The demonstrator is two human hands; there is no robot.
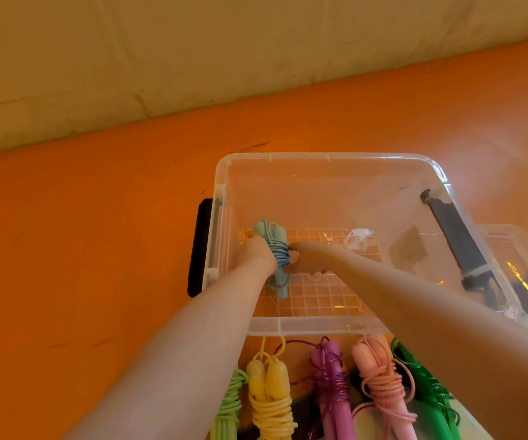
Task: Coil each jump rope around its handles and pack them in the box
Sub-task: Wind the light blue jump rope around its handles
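Blue rope going in the box

Both hands, left hand and right hand, have fingers clamped on the coiled blue jump rope down inside the clear box, left side. Five other coiled ropes lie just beside its near wall.

Both hands, left and right, grip the coiled blue rope inside the clear box.

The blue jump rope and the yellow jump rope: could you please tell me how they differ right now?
The blue jump rope lies inside the clear box, while the yellow jump rope lies outside, in front of it. Both hands, left and right, hold the blue one; nothing touches the yellow one. Both are coiled around their handles.
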